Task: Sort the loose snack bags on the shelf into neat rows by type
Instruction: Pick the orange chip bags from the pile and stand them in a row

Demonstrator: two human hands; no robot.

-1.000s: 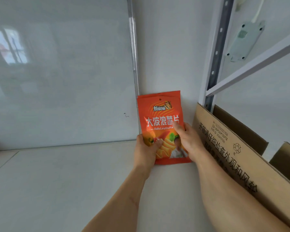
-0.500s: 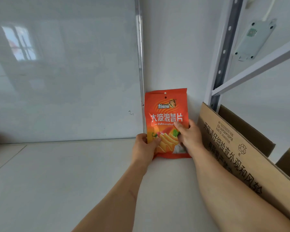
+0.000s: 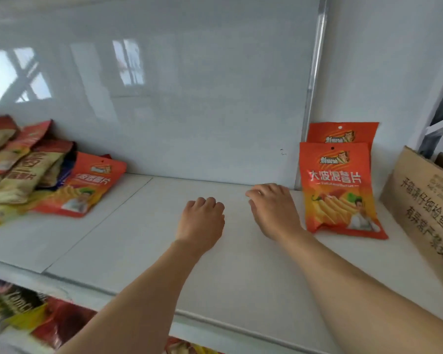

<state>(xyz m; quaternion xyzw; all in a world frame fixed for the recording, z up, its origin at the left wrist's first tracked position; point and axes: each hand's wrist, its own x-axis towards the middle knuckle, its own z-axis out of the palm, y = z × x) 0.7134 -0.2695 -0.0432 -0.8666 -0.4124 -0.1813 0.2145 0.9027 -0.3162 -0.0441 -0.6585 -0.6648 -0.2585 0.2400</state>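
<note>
Two orange chip bags stand one behind the other at the right end of the white shelf (image 3: 241, 277): the front bag (image 3: 338, 190) leans upright, the rear bag (image 3: 343, 132) peeks above it against the wall. A loose pile of snack bags lies at the left, with another orange chip bag (image 3: 87, 190) on its near side and beige and yellow bags (image 3: 18, 169) behind. My left hand (image 3: 202, 221) hovers mid-shelf with fingers loosely curled, holding nothing. My right hand (image 3: 274, 208) is just left of the front bag, fingers relaxed, not touching it.
A brown cardboard box (image 3: 425, 208) with printed characters stands at the far right beside the standing bags. A glossy white back panel (image 3: 164, 98) closes the shelf behind. More snack bags (image 3: 36, 312) show on the shelf below, at the lower left.
Both hands have let go of the orange bag, which now stands in front of another one, and have drawn back to the left. The view swung left, revealing the pile.
</note>
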